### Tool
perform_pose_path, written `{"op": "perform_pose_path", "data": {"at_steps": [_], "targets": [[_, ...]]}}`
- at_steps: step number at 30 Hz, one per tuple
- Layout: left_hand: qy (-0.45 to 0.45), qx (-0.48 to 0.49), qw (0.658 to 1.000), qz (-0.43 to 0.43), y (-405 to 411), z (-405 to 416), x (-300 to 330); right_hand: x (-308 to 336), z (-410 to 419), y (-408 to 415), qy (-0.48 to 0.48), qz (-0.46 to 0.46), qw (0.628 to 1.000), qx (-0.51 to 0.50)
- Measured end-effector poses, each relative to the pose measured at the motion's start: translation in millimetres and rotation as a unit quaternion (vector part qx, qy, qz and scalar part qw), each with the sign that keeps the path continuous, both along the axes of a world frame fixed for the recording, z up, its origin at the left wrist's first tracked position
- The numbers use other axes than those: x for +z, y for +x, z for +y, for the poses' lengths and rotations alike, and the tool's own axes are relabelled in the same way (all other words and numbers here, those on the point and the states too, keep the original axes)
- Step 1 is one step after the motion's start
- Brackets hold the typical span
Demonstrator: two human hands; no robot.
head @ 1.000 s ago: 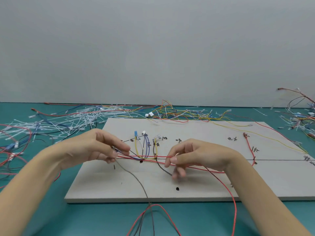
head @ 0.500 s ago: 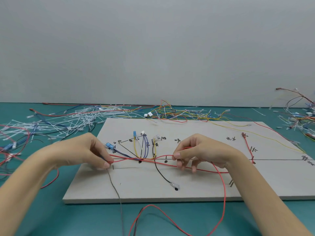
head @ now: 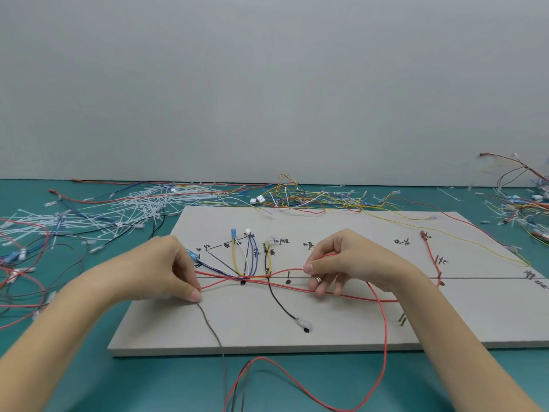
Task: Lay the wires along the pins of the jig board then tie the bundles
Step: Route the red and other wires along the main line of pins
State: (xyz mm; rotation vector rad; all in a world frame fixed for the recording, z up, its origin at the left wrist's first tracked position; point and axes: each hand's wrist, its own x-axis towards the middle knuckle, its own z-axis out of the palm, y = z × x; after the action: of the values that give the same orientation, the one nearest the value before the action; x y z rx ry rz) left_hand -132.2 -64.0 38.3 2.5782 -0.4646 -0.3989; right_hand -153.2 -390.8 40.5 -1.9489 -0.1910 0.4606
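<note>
I see my left hand pinching red wires and a grey wire near the board's left edge. My right hand pinches the red wires nearer the board's middle. Yellow, white and blue wires already run between pins toward the far edge.

Bare board beside black wire

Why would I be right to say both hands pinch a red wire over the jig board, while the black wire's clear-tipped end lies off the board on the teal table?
Not quite. In the head view the black wire ends on the jig board, not the table. Left hand and right hand do pinch the red wire.
</note>
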Motion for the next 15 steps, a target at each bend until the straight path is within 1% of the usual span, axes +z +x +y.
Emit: {"op": "perform_pose_path", "data": {"at_steps": [6, 10, 15], "targets": [[-0.012, -0.002, 1.000, -0.009, -1.0, -3.8, -0.8, 1.4, -6.4, 1.2, -0.006, 0.001, 1.000, -0.009], [0.002, -0.004, 1.000, -0.023, -0.8, -5.0, -2.7, 3.4, -12.5, 3.1, 0.011, 0.006, 1.000, -0.005], [0.001, 0.007, 1.000, -0.018, -1.5, -6.6, -3.8, -1.8, -8.7, 5.2, -0.005, -0.011, 1.000, -0.025]]}}
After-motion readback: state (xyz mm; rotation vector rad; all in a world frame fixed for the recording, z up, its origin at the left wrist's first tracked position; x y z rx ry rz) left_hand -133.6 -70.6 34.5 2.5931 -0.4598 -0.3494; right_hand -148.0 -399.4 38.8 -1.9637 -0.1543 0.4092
